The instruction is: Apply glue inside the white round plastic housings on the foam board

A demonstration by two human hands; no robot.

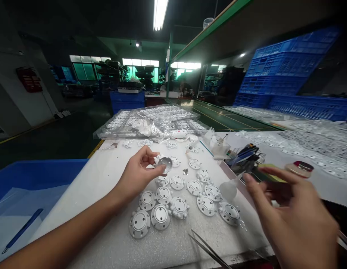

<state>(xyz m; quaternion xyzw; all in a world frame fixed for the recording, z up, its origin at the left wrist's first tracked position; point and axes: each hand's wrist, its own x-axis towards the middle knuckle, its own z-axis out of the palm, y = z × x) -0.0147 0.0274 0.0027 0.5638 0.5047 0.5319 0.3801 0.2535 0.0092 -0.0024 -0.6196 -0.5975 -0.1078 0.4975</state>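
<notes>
My left hand (141,166) pinches a small round white part (165,164) above the table, its hollow, shiny side facing me and the thumb at its rim. Below it, several similar white disc-shaped parts (161,215) with dark holes and knobbed edges lie spread over the white foam surface (106,231). A little pile of tiny metal pieces (185,172) sits among them. At the right, my right hand (293,213) hangs in the air, slightly blurred, thumb and forefinger apart. Tweezers (208,248) rest on the foam near the front edge.
Trays of white parts (168,114) under clear plastic stand at the back. A box of tools (246,157) and a round jar (299,169) are on the right. A blue bin (78,166) is at the left, and blue crates (274,74) are stacked at the far right.
</notes>
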